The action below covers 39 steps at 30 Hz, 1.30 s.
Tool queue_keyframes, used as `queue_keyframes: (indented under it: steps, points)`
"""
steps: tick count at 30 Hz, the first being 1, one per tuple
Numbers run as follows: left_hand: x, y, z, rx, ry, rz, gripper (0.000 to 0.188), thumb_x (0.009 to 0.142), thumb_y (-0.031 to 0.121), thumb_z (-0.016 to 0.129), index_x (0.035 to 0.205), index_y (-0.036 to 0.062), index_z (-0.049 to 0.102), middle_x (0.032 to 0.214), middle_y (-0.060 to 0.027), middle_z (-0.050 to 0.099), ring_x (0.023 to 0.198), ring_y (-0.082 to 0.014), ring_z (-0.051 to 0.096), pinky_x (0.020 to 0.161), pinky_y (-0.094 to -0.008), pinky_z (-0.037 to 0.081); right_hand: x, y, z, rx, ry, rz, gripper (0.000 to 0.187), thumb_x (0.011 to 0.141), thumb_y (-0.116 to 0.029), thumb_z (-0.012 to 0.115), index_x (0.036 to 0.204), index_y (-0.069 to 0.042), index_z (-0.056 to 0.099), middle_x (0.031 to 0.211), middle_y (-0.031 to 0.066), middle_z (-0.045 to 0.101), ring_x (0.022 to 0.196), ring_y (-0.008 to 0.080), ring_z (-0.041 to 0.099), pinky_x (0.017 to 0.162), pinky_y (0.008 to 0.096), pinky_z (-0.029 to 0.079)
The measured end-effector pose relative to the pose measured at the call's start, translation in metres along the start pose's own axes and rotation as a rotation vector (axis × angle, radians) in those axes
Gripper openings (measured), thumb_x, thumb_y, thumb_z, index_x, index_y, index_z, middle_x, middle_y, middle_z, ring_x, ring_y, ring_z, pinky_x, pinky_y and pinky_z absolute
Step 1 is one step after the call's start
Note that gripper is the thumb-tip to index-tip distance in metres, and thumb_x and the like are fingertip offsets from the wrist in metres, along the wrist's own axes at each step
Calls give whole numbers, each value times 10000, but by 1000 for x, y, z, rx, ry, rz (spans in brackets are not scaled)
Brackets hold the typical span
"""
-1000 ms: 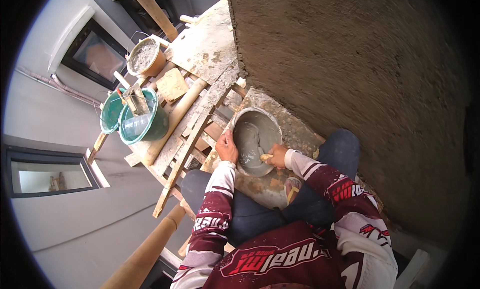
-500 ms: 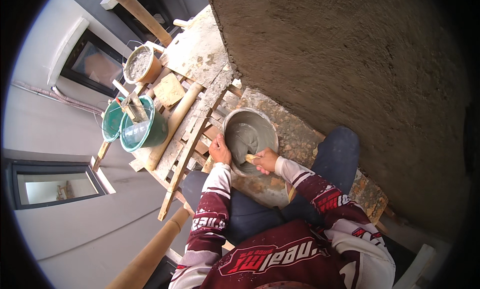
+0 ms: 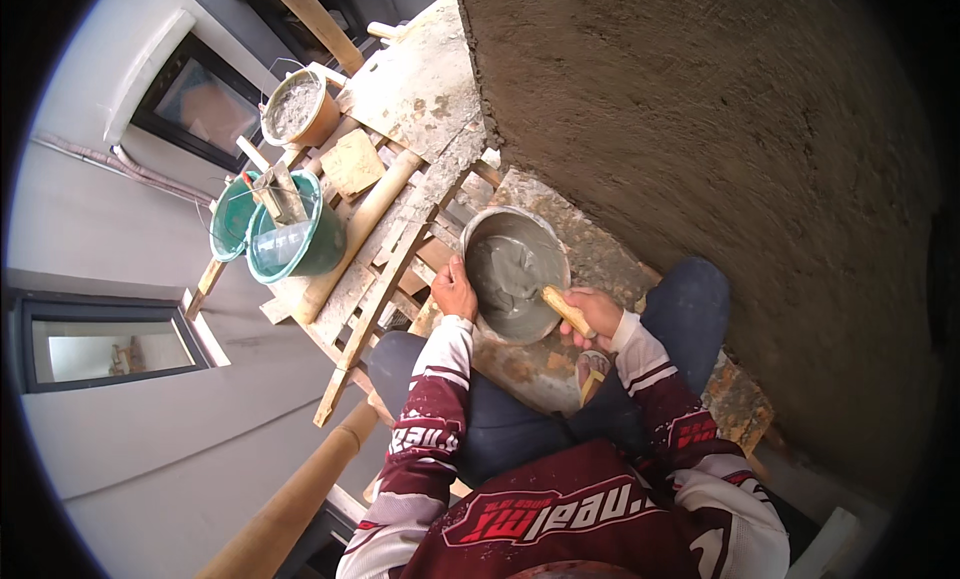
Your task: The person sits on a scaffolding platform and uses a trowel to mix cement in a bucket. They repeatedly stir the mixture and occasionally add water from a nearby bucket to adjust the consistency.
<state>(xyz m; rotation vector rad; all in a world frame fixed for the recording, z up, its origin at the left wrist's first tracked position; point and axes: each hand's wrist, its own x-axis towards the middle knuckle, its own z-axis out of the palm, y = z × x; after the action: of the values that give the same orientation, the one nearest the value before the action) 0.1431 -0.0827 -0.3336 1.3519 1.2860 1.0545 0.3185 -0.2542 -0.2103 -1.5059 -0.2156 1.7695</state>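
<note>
Between my knees stands a round bucket [image 3: 463, 241] holding wet grey mortar [image 3: 508, 271]. My left hand [image 3: 455, 293] is closed on the bucket's left rim, thumb at the edge. My right hand [image 3: 592, 316] wraps round a thick pale wooden tool handle [image 3: 566, 310] at the bucket's right front rim. The handle slants toward the mortar; the tool's head cannot be made out. Smeared ridges and folds mark the mortar's surface.
A freshly rendered wall [image 3: 700, 109] rises close on the right. To the left, a bamboo and plank platform [image 3: 395, 244] carries green buckets [image 3: 325, 241], an orange bucket [image 3: 318, 122] and a square board [image 3: 352, 165]. Gaps show between its slats. A bamboo pole [image 3: 290, 494] slants at lower left.
My right hand and the wooden handle have moved from over the mortar to the bucket's right rim. The mortar's surface has changed shape. My left hand stays at the rim; the view has shifted slightly.
</note>
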Motion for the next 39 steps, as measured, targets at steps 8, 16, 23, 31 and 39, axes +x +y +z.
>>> queue_keyframes:
  steps: [8, 16, 23, 31, 39]
  points:
    - [-2, 21, 7, 65, -30, 20, 442, 941, 270, 568, 601, 12, 455, 543, 34, 360, 543, -69, 310, 465, -287, 273, 57, -19, 25, -1077, 139, 127, 371, 944, -250, 377, 999, 11, 634, 863, 198, 666, 593, 243, 666, 488, 383, 528]
    - [8, 6, -4, 99, 7, 12, 441, 939, 277, 567, 607, 1, 474, 531, 4, 372, 532, -91, 321, 471, -315, 291, 24, -68, 47, -1844, -180, -117, 276, 843, -183, 500, 945, -4, 684, 920, 197, 685, 826, 315, 684, 715, 435, 535]
    - [1, 13, -2, 93, -58, -4, 388, 932, 251, 588, 664, -22, 521, 548, -15, 408, 555, -91, 356, 492, -316, 340, 41, -66, 50, -1956, 239, -355, 260, 845, -153, 543, 1026, -23, 676, 912, 204, 679, 905, 316, 672, 775, 419, 538]
    - [-4, 22, 2, 7, -38, 34, 421, 943, 255, 580, 616, 15, 467, 545, 35, 381, 541, -64, 311, 475, -289, 284, 71, -56, 47, -2002, 94, -103, 277, 839, -204, 561, 1034, -48, 682, 1011, 183, 677, 982, 329, 653, 782, 416, 539]
    - [-4, 22, 1, 28, -17, 7, 342, 939, 246, 582, 744, -35, 602, 576, -19, 482, 569, -89, 402, 527, -300, 380, 67, -28, 27, -1665, 69, -208, 343, 832, -274, 548, 921, 35, 666, 919, 263, 655, 879, 419, 638, 784, 457, 510]
